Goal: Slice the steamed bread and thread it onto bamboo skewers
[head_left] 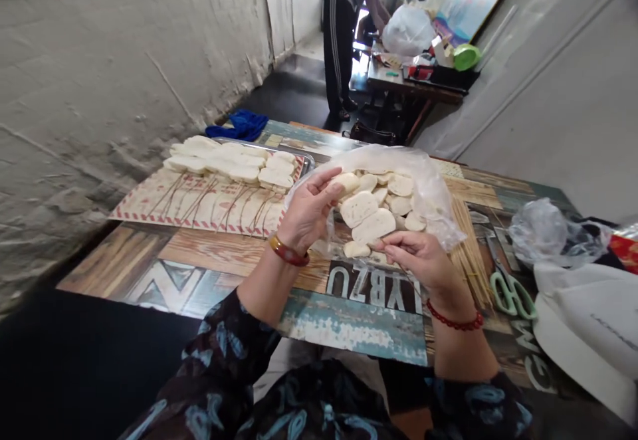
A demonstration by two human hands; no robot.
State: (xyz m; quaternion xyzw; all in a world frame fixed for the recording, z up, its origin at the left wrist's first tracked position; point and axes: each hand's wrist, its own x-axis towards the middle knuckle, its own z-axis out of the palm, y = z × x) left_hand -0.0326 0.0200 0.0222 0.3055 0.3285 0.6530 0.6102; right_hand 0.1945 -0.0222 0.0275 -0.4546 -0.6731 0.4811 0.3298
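Observation:
My left hand [312, 211] is closed, with thumb and fingers pinching a pale oval bread slice [346, 182]. Fingertips of my right hand [416, 259] are pinched at the lower edge of two bread slices [373, 226] that hang together end to end, apparently on a thin skewer whose stick is mostly hidden. Behind and beneath them, a pile of loose bread slices [400, 185] lies in an open clear plastic bag [438, 211]. To the left, skewered bread slices [219, 157] rest in rows on a tray, their thin sticks [224, 204] pointing toward me over red-and-white paper [142, 201].
A bundle of bamboo skewers [471, 254] lies right of the bag, beside green-handled scissors [513, 294]. Farther right are a crumpled plastic bag [541, 230] and a white cap [583, 320]. A blue cloth [239, 125] sits at the far edge. Another person [341, 34] stands at a cluttered table [413, 88].

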